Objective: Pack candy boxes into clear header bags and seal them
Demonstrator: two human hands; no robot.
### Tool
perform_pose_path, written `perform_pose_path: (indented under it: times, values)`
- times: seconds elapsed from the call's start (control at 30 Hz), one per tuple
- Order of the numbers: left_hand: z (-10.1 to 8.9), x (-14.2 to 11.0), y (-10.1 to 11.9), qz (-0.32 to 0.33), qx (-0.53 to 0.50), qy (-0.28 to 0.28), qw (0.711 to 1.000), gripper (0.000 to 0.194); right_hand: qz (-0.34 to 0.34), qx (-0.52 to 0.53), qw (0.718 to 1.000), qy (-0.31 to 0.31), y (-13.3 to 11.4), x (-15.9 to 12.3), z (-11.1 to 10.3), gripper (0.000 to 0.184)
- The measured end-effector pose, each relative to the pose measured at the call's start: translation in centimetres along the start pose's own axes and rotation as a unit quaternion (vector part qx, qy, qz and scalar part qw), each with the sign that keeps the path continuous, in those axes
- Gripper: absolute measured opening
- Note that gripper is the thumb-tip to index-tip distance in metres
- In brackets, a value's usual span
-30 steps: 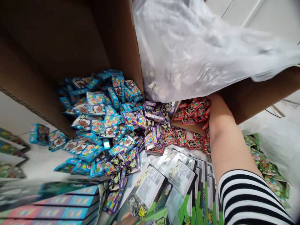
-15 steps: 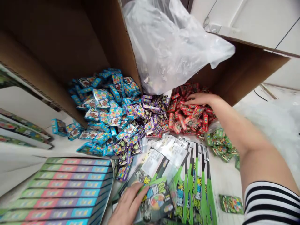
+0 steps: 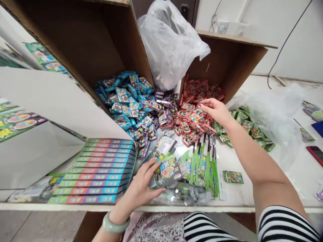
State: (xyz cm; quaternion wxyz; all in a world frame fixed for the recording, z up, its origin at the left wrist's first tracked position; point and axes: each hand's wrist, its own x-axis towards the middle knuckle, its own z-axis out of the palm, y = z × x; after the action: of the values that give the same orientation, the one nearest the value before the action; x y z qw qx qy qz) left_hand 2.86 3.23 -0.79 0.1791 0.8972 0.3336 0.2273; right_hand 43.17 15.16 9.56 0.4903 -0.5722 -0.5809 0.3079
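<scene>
My left hand [image 3: 143, 183] grips the left side of a flat black printed pack [image 3: 167, 171], its fingers on top and its thumb at the lower edge. The pack lies over a fanned stack of clear bags with green and black print [image 3: 202, 164]. My right hand [image 3: 214, 109] is at the front of a heap of small red packets [image 3: 202, 89], thumb and fingertips pinched on a red packet [image 3: 195, 117]. Several red packets lie loose over the top of the fanned bags.
Blue packets [image 3: 123, 95] spill from a cardboard box [image 3: 137, 43], beside purple packets [image 3: 165, 116]. A white plastic bag [image 3: 171, 47] hangs between the boxes. Green packets [image 3: 248, 126] lie right, with one single green packet [image 3: 233, 176] nearer. A row of striped boxes [image 3: 96, 171] stands left.
My right hand has drawn back from deeper in the red heap to its front, and red packets now lie on the fanned bags. My left hand stays at the black pack. The view has shifted.
</scene>
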Motion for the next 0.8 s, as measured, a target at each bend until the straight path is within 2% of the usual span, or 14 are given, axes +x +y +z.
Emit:
perform_pose_path:
  times: [0.13,0.2,0.27,0.37,0.4,0.47,0.53,0.6,0.7,0.73,0.8]
  values:
    - [-0.3,-0.4,0.8,0.009,-0.018,0.006,1.000,0.082,0.062,0.038,0.997,-0.035,-1.0,-7.2,0.3,0.042]
    - [-0.4,-0.8,1.1,0.012,-0.026,0.010,1.000,0.082,0.062,0.047,0.996,-0.049,-0.8,-9.9,0.4,0.045]
    - [-0.5,-1.3,1.4,0.013,-0.031,0.014,0.999,0.083,0.024,0.025,0.999,-0.027,0.0,-12.4,0.7,0.043]
    - [-0.5,-2.2,1.8,0.018,-0.036,0.021,0.999,0.084,-0.096,-0.110,0.989,0.021,1.8,-16.2,2.2,0.025]
    - [-0.5,-2.5,1.9,0.020,-0.036,0.023,0.999,0.083,-0.135,-0.165,0.977,0.016,2.5,-17.5,2.8,0.021]
    - [-0.6,-3.0,2.1,0.024,-0.033,0.028,0.999,0.082,-0.188,-0.248,0.950,-0.035,3.5,-20.0,3.8,0.020]
    - [-0.7,-3.5,2.1,0.026,-0.027,0.034,0.999,0.082,-0.202,-0.283,0.934,-0.086,4.0,-21.9,4.0,0.023]
    - [-0.8,-3.8,2.0,0.025,-0.023,0.041,0.999,0.082,-0.187,-0.296,0.933,-0.080,4.0,-22.9,3.3,0.028]
    - [-0.7,-3.8,2.1,0.021,-0.022,0.052,0.998,0.082,-0.126,-0.322,0.938,-0.040,3.9,-22.3,1.7,0.043]
    - [-0.6,-3.6,2.2,0.021,-0.024,0.052,0.998,0.082,-0.099,-0.336,0.935,-0.053,4.0,-21.7,1.3,0.054]
    - [-0.2,-3.2,2.4,0.024,-0.031,0.040,0.998,0.083,-0.045,-0.361,0.924,-0.117,4.6,-20.3,1.3,0.080]
